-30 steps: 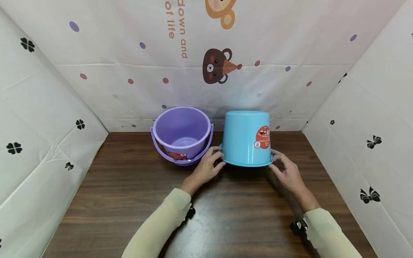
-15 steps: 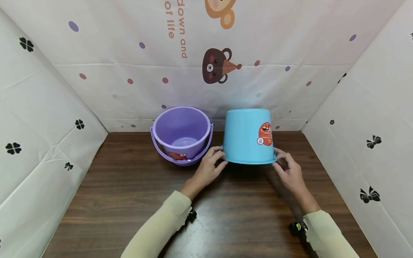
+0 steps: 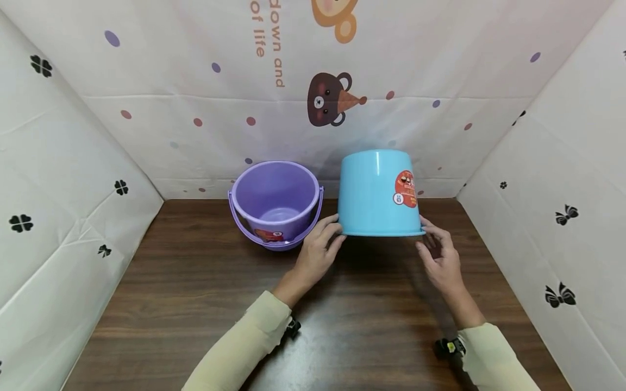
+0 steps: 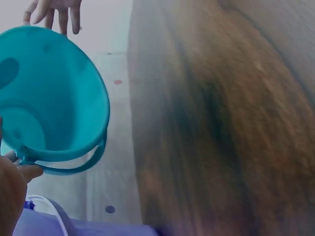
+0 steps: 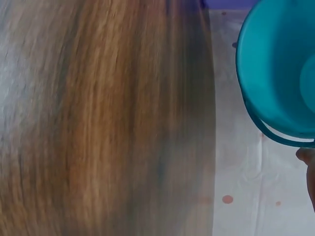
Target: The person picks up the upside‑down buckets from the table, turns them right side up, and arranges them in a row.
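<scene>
A light-blue bucket (image 3: 376,190) hangs bottom-up and slightly tilted above the table, a red label on its side. In the left wrist view its hollow inside (image 4: 59,93) and loose blue handle (image 4: 88,164) show. My left hand (image 3: 315,252) pinches the rim at the left, near the handle joint. At the right rim is my right hand (image 3: 442,260), its fingers fairly straight against the edge and its thumb held apart below. A purple bucket (image 3: 276,190) stands upright just left of the blue one, handle (image 3: 249,234) lowered in front.
The brown wood-grain table (image 3: 195,315) lies under both buckets. Behind them rises a white wall sheet (image 3: 195,146) with dots and cartoon bears. Patterned white sheets (image 3: 533,201) also close off both sides.
The blue bucket has risen and turned slightly, its label shifting right. My right hand has moved a little outward, thumb loosening from the rim. The purple bucket has stayed put.
</scene>
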Demonstrator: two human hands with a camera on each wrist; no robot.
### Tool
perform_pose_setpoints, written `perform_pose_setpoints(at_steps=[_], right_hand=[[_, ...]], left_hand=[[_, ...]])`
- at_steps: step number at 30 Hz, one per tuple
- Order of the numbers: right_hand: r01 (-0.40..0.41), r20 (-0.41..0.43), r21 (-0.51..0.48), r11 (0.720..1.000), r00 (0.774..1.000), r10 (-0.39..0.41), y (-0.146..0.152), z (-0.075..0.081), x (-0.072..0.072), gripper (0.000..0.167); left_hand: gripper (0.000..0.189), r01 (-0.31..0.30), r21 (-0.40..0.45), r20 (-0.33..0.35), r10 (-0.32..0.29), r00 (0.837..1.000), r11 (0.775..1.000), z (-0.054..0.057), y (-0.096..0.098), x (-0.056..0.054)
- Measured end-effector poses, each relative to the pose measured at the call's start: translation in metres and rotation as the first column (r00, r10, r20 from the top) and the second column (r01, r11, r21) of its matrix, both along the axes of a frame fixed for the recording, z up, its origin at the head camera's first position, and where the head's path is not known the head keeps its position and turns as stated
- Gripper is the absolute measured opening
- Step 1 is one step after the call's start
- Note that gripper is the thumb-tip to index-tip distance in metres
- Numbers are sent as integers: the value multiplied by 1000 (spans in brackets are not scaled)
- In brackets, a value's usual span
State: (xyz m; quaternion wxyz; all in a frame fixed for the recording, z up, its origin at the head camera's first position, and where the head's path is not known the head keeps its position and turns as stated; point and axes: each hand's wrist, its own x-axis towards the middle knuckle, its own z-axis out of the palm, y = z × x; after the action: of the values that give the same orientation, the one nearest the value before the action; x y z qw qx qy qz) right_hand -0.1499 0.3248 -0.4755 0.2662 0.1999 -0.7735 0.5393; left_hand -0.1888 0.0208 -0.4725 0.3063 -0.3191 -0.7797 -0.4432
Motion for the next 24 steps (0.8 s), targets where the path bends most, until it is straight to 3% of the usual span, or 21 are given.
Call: perform_pose_setpoints(at_steps=[8,14,24], right_hand=[[-17,-88,-3,1000,996,16,-4,10,3,59],[-7,-85,19,1000,996,8,-9,15,4,69],[-34,-95,45,998,995,38,-13,31,7,81]], left_hand=[[17,-18,37,-28,19,999,999,15,3,5],[23,-19,71,-75,24,997,997,22,-1,2],[47,50,34,-133,-45,990,998,30,-10,2]])
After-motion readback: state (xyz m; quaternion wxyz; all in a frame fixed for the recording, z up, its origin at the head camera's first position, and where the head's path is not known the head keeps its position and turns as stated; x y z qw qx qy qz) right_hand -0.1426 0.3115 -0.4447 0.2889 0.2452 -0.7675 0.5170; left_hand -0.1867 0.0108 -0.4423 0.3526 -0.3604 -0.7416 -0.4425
